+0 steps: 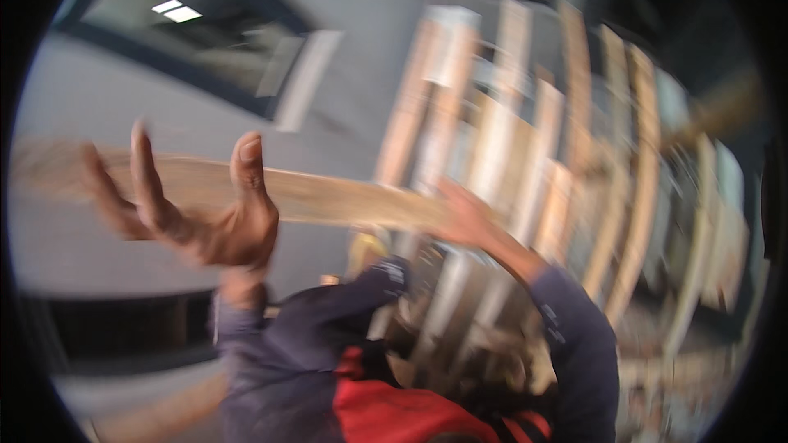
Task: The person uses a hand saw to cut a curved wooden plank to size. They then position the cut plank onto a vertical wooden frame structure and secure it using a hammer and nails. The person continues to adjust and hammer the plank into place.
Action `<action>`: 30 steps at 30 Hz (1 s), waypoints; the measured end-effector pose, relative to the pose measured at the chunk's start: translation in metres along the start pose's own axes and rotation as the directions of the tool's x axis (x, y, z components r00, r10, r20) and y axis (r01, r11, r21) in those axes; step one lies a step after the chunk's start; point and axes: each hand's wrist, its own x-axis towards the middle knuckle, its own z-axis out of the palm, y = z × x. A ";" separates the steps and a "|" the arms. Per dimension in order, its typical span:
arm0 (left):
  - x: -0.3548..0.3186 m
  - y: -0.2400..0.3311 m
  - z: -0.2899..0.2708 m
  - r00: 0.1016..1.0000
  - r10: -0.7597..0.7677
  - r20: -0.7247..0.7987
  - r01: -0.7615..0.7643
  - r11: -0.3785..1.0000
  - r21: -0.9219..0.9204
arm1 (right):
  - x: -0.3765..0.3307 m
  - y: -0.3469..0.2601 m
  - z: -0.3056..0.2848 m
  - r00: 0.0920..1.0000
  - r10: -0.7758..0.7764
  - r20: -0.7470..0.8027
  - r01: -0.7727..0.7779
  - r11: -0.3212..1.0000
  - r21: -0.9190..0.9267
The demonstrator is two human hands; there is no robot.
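A long wooden plank [336, 199] stretches across from the far left to the middle of the view, blurred by motion. My left hand [217, 230] is raised with its fingers and thumb spread and pointing up, and the plank passes behind it. Whether the palm touches the wood I cannot tell. At the plank's right end, my right hand [469, 217] grips the wood, its fingers smeared and partly hidden.
Several long boards [640, 180] stand or lean side by side on the right. A grey wall [353, 57] with a dark-framed window [189, 25] is at the upper left. A dark opening [123, 328] shows low on the left.
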 end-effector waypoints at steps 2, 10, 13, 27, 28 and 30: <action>-0.072 -0.028 -0.003 0.977 -0.188 -0.098 0.204 0.957 0.207 | -0.032 0.022 0.016 0.994 0.107 0.011 -0.106 0.993 -0.056; -0.037 -0.007 -0.003 0.508 -0.839 0.195 0.556 0.147 -0.818 | -0.007 -0.017 0.003 0.925 -0.247 -0.288 0.259 0.966 0.001; -0.013 -0.029 -0.015 0.510 -0.830 0.224 0.584 0.144 -0.799 | -0.013 -0.057 -0.001 0.932 -0.215 -0.293 0.233 0.972 0.026; 0.047 -0.056 0.047 0.725 -0.569 0.388 0.416 -0.087 -0.905 | 0.003 -0.067 -0.029 0.859 -0.176 -0.481 0.176 0.983 -0.044; 0.053 -0.052 0.048 0.721 -0.590 0.364 0.369 -0.118 -0.922 | 0.006 -0.064 -0.030 0.829 -0.196 -0.523 0.190 0.980 -0.067; 0.057 -0.050 0.054 0.807 -0.432 0.404 0.348 -0.205 -0.915 | 0.000 -0.056 -0.035 0.788 -0.195 -0.584 0.167 0.981 -0.102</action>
